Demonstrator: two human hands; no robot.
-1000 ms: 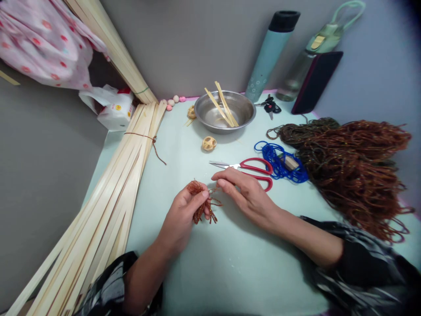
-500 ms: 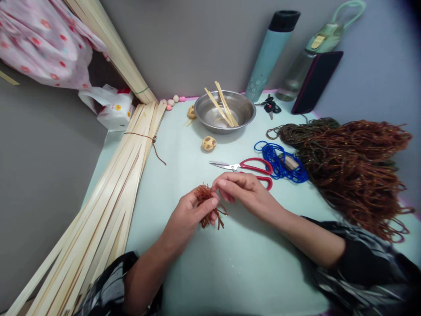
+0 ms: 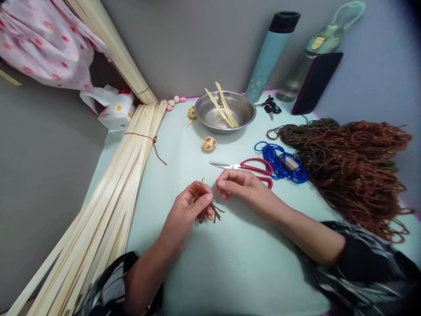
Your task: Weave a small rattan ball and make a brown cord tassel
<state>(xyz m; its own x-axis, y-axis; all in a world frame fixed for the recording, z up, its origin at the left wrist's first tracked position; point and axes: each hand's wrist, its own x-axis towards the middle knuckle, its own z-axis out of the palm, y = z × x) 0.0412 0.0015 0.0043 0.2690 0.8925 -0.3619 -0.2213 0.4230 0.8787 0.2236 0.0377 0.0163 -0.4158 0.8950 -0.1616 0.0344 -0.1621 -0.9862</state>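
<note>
Between the thumb and fingers of my left hand is a small bundle of brown cord, its loose ends sticking out above and below. My right hand is pinched just to the right of the bundle, with a thin brown strand at its fingertips. Red-handled scissors lie behind my right hand, which partly hides one handle loop. A small woven ball rests on the table beyond the scissors.
Pale wooden strips lie along the left. A metal bowl holds several short strips. Blue cord and a large brown cord pile are at the right. Behind stand a teal bottle, a clear bottle and a dark tablet.
My left hand has moved slightly left and up with the bundle. My right hand has drawn a little away from it, and a gap now shows between the hands.
</note>
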